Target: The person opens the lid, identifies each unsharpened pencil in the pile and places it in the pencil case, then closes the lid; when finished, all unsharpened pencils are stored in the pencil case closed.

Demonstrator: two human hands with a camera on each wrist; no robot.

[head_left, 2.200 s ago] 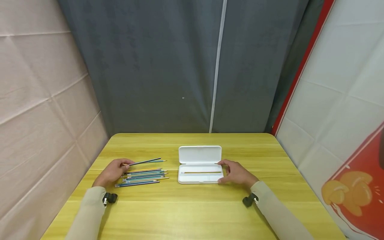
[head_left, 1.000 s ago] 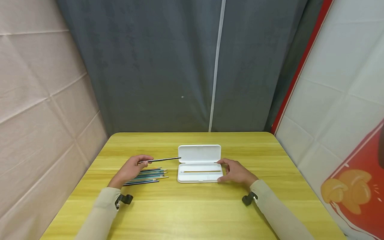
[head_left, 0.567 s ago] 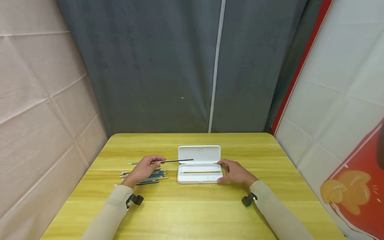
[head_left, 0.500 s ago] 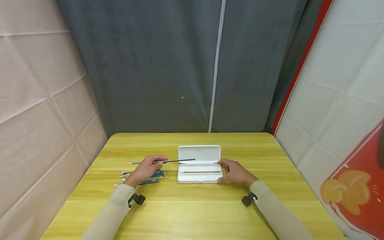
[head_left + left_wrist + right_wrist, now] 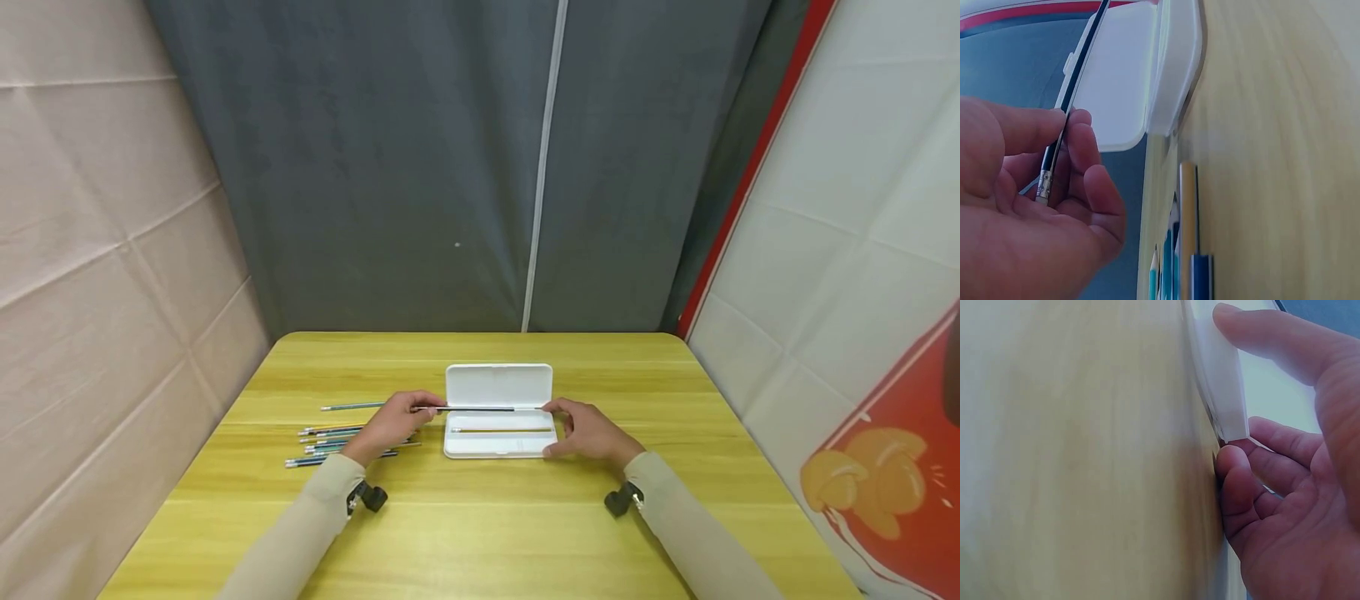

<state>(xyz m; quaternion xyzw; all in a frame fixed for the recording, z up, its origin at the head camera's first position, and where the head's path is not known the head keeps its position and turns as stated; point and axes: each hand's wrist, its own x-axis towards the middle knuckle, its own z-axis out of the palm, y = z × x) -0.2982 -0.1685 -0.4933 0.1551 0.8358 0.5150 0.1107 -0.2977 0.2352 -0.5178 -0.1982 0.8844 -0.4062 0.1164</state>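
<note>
Left hand (image 5: 393, 421) slides rightward, fingertips pinching dark pencil (image 5: 480, 409) above the hinge of open white case (image 5: 498, 447) | right hand (image 5: 588, 429) grips case's end | inside: one yellow pencil (image 5: 502, 430) | remaining: loose pencils (image 5: 330, 447) on table (image 5: 480, 533)

Pencils (image 5: 322, 449) on the table (image 5: 480, 525) left of the case (image 5: 498, 446), another pencil (image 5: 502, 430) inside.

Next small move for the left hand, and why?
Probably ease the dark pencil toward the person and lower it into the white case: the left hand pinches it near the eraser, across the hinge line in the head view; one yellow pencil already lies inside, and the right hand grips the right end.
</note>
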